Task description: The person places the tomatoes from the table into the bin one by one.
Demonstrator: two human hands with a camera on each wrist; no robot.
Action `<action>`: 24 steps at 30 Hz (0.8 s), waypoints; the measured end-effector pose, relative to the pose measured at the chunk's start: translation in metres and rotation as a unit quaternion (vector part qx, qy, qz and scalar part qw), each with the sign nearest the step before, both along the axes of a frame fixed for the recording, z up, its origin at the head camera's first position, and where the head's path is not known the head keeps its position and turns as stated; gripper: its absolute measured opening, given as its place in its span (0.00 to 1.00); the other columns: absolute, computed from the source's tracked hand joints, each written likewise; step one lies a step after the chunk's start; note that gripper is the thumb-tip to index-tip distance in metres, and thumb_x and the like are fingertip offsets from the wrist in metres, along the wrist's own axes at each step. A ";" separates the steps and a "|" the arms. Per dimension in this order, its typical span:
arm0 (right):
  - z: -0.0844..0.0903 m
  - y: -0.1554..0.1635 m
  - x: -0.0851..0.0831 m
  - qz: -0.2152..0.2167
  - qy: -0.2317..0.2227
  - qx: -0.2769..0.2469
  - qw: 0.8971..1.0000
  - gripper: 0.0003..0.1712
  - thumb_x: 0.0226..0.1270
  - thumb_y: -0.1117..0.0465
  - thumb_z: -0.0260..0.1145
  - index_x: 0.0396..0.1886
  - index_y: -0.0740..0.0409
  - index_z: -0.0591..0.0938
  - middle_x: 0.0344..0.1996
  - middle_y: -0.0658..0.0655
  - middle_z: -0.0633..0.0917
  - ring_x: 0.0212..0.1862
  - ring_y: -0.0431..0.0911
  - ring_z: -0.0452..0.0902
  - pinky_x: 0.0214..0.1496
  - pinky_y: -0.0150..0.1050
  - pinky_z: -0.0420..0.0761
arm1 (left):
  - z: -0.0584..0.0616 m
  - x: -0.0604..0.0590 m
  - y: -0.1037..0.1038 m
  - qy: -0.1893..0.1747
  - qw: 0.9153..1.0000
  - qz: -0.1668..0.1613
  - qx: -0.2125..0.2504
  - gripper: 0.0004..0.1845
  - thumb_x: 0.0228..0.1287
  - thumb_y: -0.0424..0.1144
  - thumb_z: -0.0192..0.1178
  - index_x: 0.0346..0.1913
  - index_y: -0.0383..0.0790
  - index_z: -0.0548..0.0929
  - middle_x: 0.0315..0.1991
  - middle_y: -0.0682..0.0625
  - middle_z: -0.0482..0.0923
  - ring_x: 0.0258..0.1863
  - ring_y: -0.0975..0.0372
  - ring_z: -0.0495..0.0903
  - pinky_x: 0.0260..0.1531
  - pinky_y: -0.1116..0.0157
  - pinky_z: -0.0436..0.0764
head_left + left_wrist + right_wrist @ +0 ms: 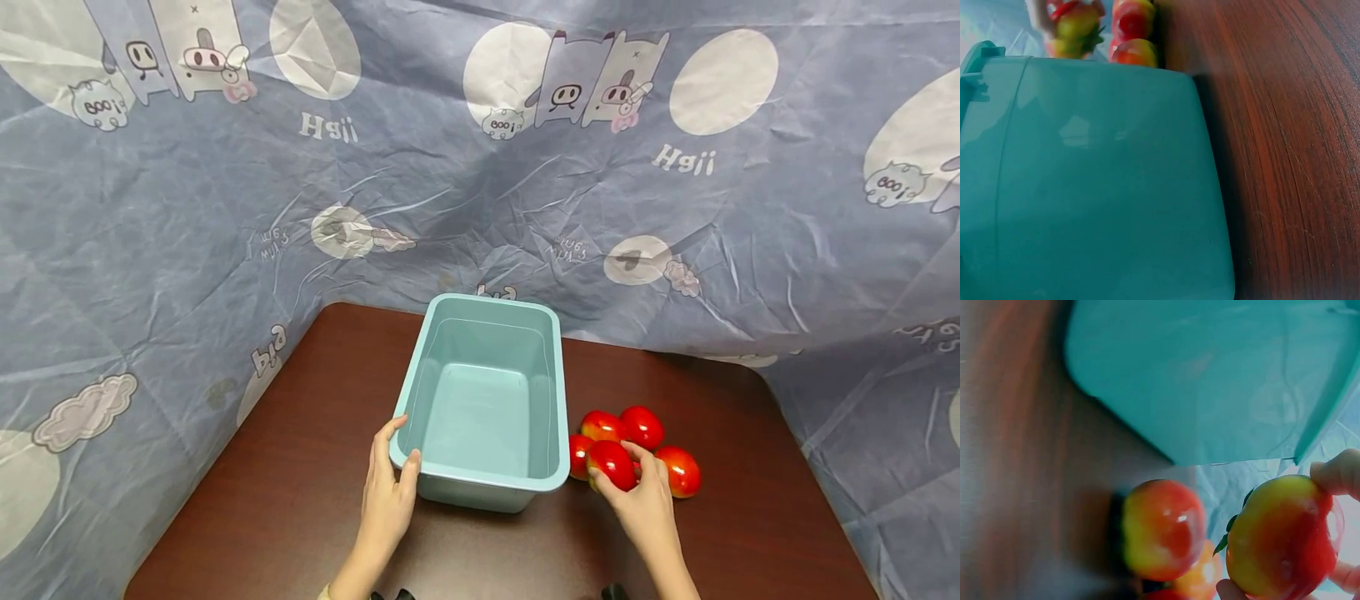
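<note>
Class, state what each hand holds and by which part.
Left hand grips the teal bin at its near-left rim corner; right hand grips a red tomato around its sides.

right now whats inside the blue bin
Nothing visible: the blue bin shows a bare floor and walls. The tomatoes lie outside on the table. The near wall hides a strip of floor. The left hand holds its rim.
</note>
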State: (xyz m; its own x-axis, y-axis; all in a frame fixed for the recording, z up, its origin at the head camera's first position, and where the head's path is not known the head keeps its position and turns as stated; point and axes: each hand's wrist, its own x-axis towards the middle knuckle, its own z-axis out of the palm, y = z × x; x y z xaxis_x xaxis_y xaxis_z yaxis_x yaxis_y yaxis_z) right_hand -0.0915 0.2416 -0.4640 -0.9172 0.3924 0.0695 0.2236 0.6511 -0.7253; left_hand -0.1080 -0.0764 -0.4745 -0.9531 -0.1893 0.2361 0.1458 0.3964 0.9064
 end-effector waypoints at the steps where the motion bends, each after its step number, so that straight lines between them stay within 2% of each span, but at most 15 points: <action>1: 0.003 0.001 -0.003 0.002 -0.003 -0.001 1.000 0.38 0.58 0.52 0.72 0.65 0.60 0.69 0.55 0.68 0.70 0.56 0.61 0.68 0.57 0.61 0.74 | 0.000 0.000 0.000 0.000 1.000 0.002 -0.001 0.25 0.71 0.43 0.54 0.69 0.53 0.65 0.70 0.46 0.65 0.70 0.50 0.66 0.55 0.43 0.70; 5: 0.013 0.005 -0.014 0.006 -0.011 -0.021 1.000 0.39 0.61 0.49 0.70 0.67 0.60 0.68 0.56 0.67 0.70 0.53 0.59 0.68 0.51 0.50 0.77 | -0.001 0.001 -0.001 0.001 1.000 0.005 -0.007 0.25 0.71 0.41 0.53 0.69 0.53 0.65 0.69 0.47 0.66 0.69 0.50 0.67 0.53 0.43 0.71; 8: 0.019 0.008 -0.021 0.007 -0.016 -0.051 0.999 0.39 0.64 0.48 0.68 0.68 0.61 0.66 0.60 0.67 0.69 0.53 0.58 0.68 0.49 0.42 0.76 | -0.001 0.001 -0.002 0.000 1.000 0.001 -0.012 0.25 0.71 0.41 0.53 0.69 0.54 0.65 0.69 0.47 0.66 0.68 0.50 0.68 0.51 0.43 0.72; 14: 0.032 0.008 -0.031 0.010 -0.023 -0.120 0.993 0.42 0.67 0.45 0.64 0.73 0.59 0.61 0.69 0.67 0.64 0.59 0.60 0.66 0.56 0.45 0.74 | 0.000 0.001 -0.002 0.004 1.000 -0.009 -0.017 0.25 0.72 0.43 0.52 0.70 0.52 0.64 0.69 0.45 0.65 0.66 0.48 0.70 0.47 0.45 0.74; 16: 0.037 0.007 -0.034 0.007 -0.022 -0.135 0.991 0.42 0.67 0.44 0.64 0.73 0.58 0.60 0.69 0.67 0.64 0.59 0.59 0.66 0.53 0.39 0.75 | 0.000 0.001 -0.001 0.004 1.000 -0.010 -0.016 0.25 0.72 0.43 0.52 0.70 0.52 0.64 0.69 0.45 0.65 0.66 0.48 0.70 0.47 0.45 0.74; 20: 0.047 0.006 -0.037 0.001 -0.016 -0.147 0.989 0.43 0.67 0.43 0.64 0.74 0.57 0.60 0.69 0.66 0.64 0.56 0.55 0.68 0.40 0.24 0.73 | 0.001 0.004 0.001 0.006 1.000 -0.010 -0.018 0.25 0.71 0.42 0.53 0.69 0.51 0.65 0.69 0.45 0.66 0.66 0.49 0.70 0.47 0.45 0.74; 24: 0.057 0.005 -0.039 -0.001 -0.008 -0.149 0.989 0.41 0.68 0.43 0.64 0.73 0.55 0.61 0.68 0.64 0.65 0.54 0.52 0.70 0.37 0.21 0.74 | 0.000 0.007 0.003 0.013 1.000 -0.012 -0.021 0.25 0.71 0.42 0.53 0.69 0.51 0.65 0.68 0.46 0.67 0.66 0.49 0.71 0.47 0.45 0.74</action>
State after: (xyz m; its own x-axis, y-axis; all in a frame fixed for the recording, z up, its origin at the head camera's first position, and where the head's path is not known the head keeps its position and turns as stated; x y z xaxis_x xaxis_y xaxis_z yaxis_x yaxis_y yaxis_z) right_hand -0.1308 0.2464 -0.4070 -0.9166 0.3948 -0.0629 0.2367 0.4092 -0.8812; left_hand -0.1009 -0.0734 -0.4742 -0.9506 -0.1564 0.2680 0.1787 0.4304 0.8848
